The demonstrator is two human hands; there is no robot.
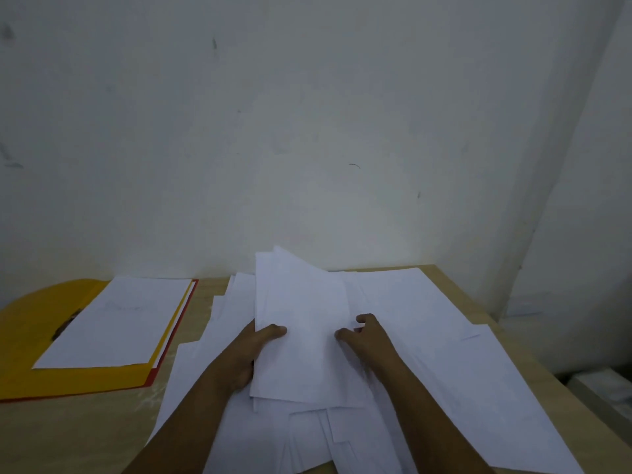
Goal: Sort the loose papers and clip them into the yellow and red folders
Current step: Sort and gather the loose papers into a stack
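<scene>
Early in the sorting, by the look of it

Left hand: gripping a small stack of sheets by its left edge, thumb on top, fingers hidden underneath; far end of the stack lifted and tilted toward the wall

Right hand: fingers loosely curled, tips on the face of that same stack near its right side; pinching a sheet or only pressing it, cannot tell

Loose papers: spread in an untidy overlapping heap over the middle and right of the wooden table, under and around the held stack, reaching the right edge

Yellow folder: open flat at the left, well apart from the heap, with 1 neat batch of white pages lying in it; dark clip at the pages' left edge, closed or not cannot be told

Red folder: only a thin red border showing beneath the yellow one, along its right and near edges

Done, judging from this: 1 batch placed in yellow. Left: most of the heap unsorted, nothing visibly filed in red, clipping unconfirmed
</scene>
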